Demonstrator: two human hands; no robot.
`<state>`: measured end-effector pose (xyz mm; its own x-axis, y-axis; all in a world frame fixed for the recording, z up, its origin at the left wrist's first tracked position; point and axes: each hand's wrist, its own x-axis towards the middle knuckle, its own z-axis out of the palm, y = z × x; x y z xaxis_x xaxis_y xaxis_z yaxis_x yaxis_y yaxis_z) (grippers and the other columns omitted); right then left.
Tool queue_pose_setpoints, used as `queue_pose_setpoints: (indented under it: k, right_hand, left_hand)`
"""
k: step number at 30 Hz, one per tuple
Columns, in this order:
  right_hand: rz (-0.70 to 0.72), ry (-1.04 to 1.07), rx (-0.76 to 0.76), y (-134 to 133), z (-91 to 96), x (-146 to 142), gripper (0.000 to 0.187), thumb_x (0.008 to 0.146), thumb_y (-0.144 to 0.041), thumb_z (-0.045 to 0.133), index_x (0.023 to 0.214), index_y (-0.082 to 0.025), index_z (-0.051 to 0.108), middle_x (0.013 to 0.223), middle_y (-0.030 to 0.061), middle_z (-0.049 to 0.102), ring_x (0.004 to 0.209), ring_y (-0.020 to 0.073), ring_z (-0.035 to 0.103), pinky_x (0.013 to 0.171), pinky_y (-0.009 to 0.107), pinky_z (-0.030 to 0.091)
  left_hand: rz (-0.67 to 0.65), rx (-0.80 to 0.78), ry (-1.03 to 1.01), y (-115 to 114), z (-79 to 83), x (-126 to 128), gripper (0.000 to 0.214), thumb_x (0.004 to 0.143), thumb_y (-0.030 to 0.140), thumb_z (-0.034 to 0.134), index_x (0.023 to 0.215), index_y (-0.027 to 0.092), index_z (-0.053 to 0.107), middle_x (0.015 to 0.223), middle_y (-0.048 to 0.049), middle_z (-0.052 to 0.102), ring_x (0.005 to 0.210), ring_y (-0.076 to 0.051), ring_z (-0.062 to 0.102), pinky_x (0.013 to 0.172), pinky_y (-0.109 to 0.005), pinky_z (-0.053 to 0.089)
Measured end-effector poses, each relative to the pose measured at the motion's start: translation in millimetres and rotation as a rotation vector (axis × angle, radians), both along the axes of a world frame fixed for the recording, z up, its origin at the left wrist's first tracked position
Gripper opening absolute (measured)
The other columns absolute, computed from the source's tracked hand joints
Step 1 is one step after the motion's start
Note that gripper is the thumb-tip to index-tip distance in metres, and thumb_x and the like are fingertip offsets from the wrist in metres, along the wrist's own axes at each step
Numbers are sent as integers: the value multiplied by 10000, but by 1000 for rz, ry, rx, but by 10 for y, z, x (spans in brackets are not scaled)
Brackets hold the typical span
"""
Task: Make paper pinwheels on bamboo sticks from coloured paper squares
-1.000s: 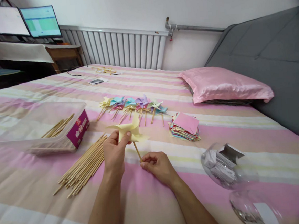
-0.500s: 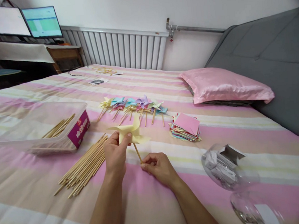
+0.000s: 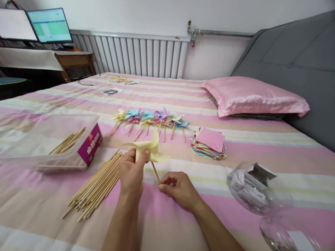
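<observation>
A pale yellow paper pinwheel [image 3: 149, 147] is pinched at its middle by my left hand [image 3: 132, 171], the thumb lying over the paper. Its thin wooden stick [image 3: 155, 173] slants down to my right hand [image 3: 175, 186], whose thumb and fingers close on the lower end. Just left of my left hand lies a bundle of wooden sticks [image 3: 95, 189]. Beyond both hands, several paper pinwheels [image 3: 161, 115] in yellow, blue, purple and green lie in a row. A stack of coloured paper squares [image 3: 209, 140] sits to the right.
At left stands a clear plastic box [image 3: 54, 157] with sticks in it. Two clear round containers, one with small boxes [image 3: 252, 186] and one with small metal bits [image 3: 277, 244], lie at right. A pink pillow [image 3: 255, 95] is by the grey headboard [image 3: 304, 60].
The view has shifted slightly, so everything sits a little further right in the picture. Both hands keep their hold on the pinwheel, which is turned very slightly.
</observation>
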<state>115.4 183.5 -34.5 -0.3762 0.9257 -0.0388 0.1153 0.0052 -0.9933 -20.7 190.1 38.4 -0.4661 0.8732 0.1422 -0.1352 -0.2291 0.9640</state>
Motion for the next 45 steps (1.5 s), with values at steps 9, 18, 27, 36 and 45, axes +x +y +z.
queue_pose_setpoints:
  k: [9, 18, 27, 36, 45]
  right_hand:
    - [13, -12, -1, 13, 22, 5, 72, 687, -226, 653, 696, -157, 667, 573, -14, 598, 469, 84, 459, 473, 207, 342]
    - [-23, 60, -53, 15, 43, -12, 79, 679, -224, 653, 706, -151, 659, 569, -18, 592, 452, 80, 484, 463, 204, 378]
    - [-122, 199, -152, 63, -8, -21, 145, 664, -258, 675, 720, -133, 629, 604, -4, 611, 415, 63, 470, 430, 202, 385]
    - [-70, 149, -101, 49, -13, -17, 121, 675, -244, 669, 726, -138, 643, 582, -21, 574, 430, 68, 474, 441, 203, 388]
    - [14, 49, -52, 28, 44, 1, 106, 688, -230, 653, 749, -143, 658, 583, -15, 586, 461, 74, 486, 469, 199, 381]
  left_hand:
    - [-18, 14, -46, 13, -25, -4, 130, 639, 240, 697, 692, 135, 644, 602, 21, 612, 536, -97, 528, 523, -202, 403]
    - [10, 21, -23, 68, -99, -7, 181, 676, 282, 698, 775, 134, 668, 652, 15, 601, 605, -92, 526, 563, -196, 414]
    - [-76, -69, -39, 71, -110, 18, 476, 587, 286, 778, 1020, 140, 646, 863, -36, 661, 697, -114, 577, 601, -216, 451]
    - [19, -67, 110, 86, -157, 9, 274, 735, 344, 643, 915, 138, 664, 747, -23, 634, 669, -119, 573, 601, -219, 438]
    - [114, 12, 303, 101, -204, -10, 286, 785, 258, 526, 1049, 167, 589, 847, -29, 638, 663, -138, 595, 601, -249, 479]
